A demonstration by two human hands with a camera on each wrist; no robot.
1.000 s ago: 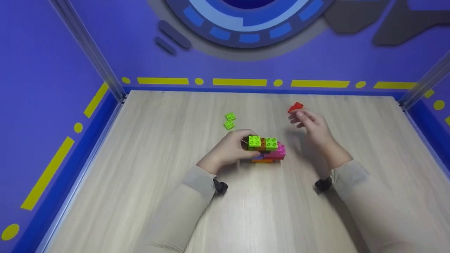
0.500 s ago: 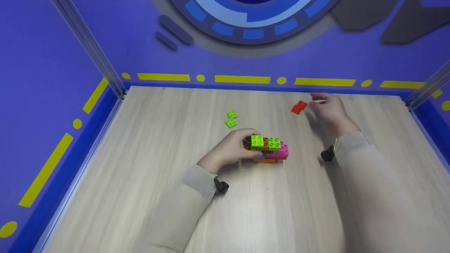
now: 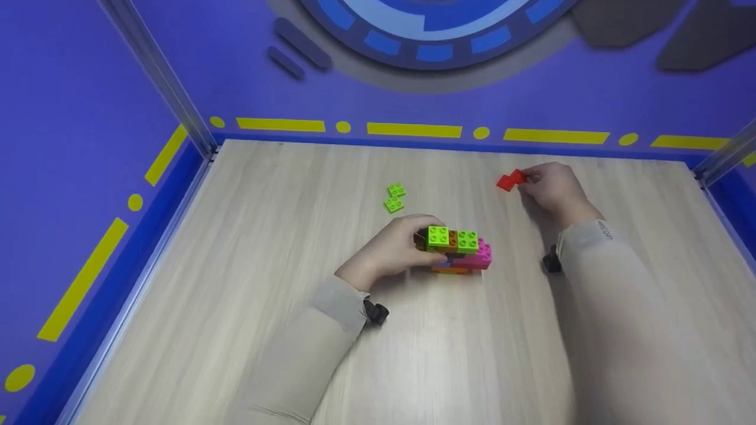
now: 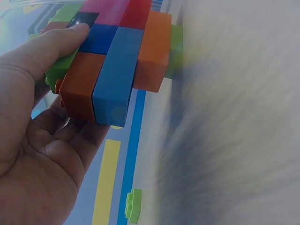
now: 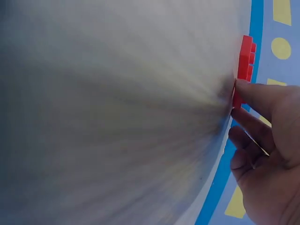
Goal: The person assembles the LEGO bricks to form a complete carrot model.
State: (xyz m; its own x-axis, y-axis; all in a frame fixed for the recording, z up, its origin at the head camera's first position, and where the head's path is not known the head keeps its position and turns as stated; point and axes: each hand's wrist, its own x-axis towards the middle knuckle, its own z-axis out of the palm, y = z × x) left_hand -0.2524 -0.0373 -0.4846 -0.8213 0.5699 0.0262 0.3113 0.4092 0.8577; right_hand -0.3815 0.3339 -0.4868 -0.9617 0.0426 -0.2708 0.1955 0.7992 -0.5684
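Note:
My left hand (image 3: 398, 248) grips a built stack of toy building bricks (image 3: 466, 258) from its left side. Lime bricks with a brown one between them top the stack; pink, blue and orange ones show lower down. In the left wrist view, the thumb lies along the side of the stack (image 4: 117, 70), with the fingers partly hidden behind it. Toward the back right, my right hand (image 3: 557, 188) pinches the right one of two red bricks (image 3: 506, 183) between thumb and forefinger. The red bricks (image 5: 245, 58) touch each other at the table surface, studs showing in the right wrist view.
Two small lime bricks (image 3: 394, 204) lie corner to corner on the wooden table (image 3: 283, 236), behind my left hand. A blue panel (image 3: 413, 106) with yellow marks rises along the back edge, and another blue panel (image 3: 71, 147) stands at the left.
My right hand has moved back and to the right, past the red bricks, and has come to pinch one of them. The left hand keeps its hold on the stack.

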